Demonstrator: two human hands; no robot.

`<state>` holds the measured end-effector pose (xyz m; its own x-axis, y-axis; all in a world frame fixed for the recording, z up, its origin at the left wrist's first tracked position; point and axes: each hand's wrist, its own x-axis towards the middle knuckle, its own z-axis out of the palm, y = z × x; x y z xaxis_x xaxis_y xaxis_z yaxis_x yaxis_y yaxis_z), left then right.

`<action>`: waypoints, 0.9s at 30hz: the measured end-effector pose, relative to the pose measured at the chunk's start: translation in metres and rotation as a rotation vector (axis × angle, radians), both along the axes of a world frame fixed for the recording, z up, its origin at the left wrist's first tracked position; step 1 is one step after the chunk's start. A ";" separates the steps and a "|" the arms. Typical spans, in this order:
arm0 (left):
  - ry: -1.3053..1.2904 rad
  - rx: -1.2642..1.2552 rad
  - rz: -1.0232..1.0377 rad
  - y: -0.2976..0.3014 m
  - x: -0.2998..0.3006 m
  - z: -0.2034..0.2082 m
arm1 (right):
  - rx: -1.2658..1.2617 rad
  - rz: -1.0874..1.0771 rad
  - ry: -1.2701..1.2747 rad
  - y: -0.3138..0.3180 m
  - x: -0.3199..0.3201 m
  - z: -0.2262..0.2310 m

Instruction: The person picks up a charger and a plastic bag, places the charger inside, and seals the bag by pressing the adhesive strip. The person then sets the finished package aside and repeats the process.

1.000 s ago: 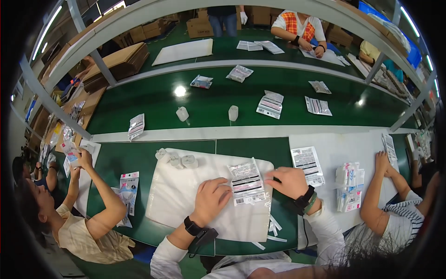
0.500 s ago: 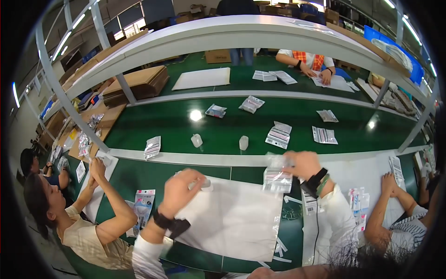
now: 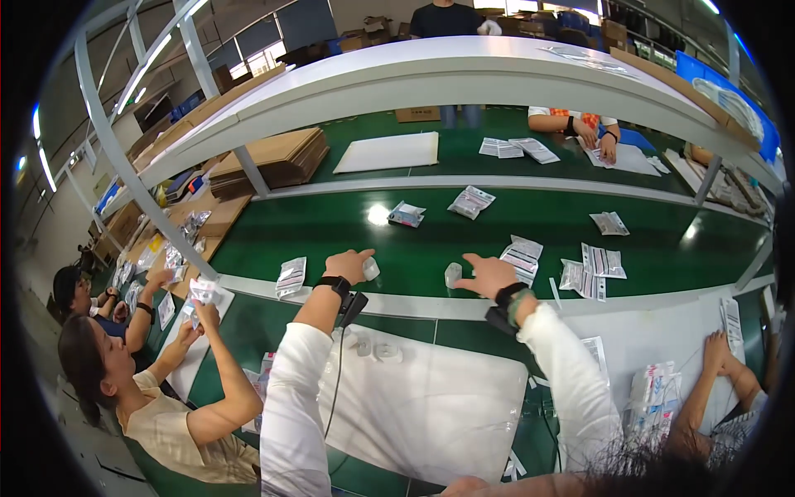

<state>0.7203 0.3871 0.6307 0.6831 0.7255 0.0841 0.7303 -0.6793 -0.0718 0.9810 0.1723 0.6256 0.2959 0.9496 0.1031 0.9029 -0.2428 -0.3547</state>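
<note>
Both my arms stretch forward over the green belt. My left hand (image 3: 346, 265) has its fingers apart just beside a small clear plastic piece (image 3: 371, 269); whether they touch it is hard to see. My right hand (image 3: 490, 277) spreads thumb and forefinger close to another small translucent piece (image 3: 453, 276), with a slight gap. Two more clear pieces, one a rounded block (image 3: 387, 352), lie on the white sheet (image 3: 431, 406) in front of me. Right of my right hand, silver-white printed packets (image 3: 573, 275) lie on the belt.
More packets (image 3: 472, 202) lie along the belt. A white shelf (image 3: 447, 70) spans above it on metal posts. Co-workers sit at my left (image 3: 190, 414) and right (image 3: 716, 389); a person works across the belt. Flat cardboard (image 3: 269, 161) is stacked at the far left.
Both hands have moved forward from over the sheet to the belt. My right hand has let go of a clear-topped packet. My left has left a clear piece on the sheet.
</note>
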 end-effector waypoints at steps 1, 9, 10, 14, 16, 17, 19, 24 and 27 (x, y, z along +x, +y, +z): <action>0.038 -0.060 0.010 0.009 0.000 -0.005 | -0.012 0.004 -0.008 0.013 -0.008 -0.004; -0.021 0.048 0.048 -0.012 -0.007 0.020 | -0.016 0.010 -0.012 0.037 -0.023 -0.016; -0.045 0.112 0.052 -0.022 -0.018 0.029 | 0.020 0.023 0.003 0.033 -0.029 -0.013; -0.219 0.093 0.058 -0.120 -0.069 0.104 | 0.063 0.289 0.134 -0.030 -0.051 0.029; -0.234 0.116 0.081 -0.176 -0.105 0.114 | -0.026 0.401 0.110 -0.063 -0.071 0.040; -0.218 0.116 0.071 -0.193 -0.113 0.100 | -0.128 0.483 0.070 -0.079 -0.072 0.034; -0.116 0.045 0.131 -0.223 -0.129 0.085 | -0.153 0.492 0.059 -0.098 -0.083 0.029; -0.086 -0.057 0.120 -0.235 -0.150 0.029 | -0.047 0.605 0.055 -0.112 -0.118 0.008; -0.223 -0.059 0.039 -0.224 -0.135 -0.004 | -0.021 0.500 0.067 -0.114 -0.123 -0.004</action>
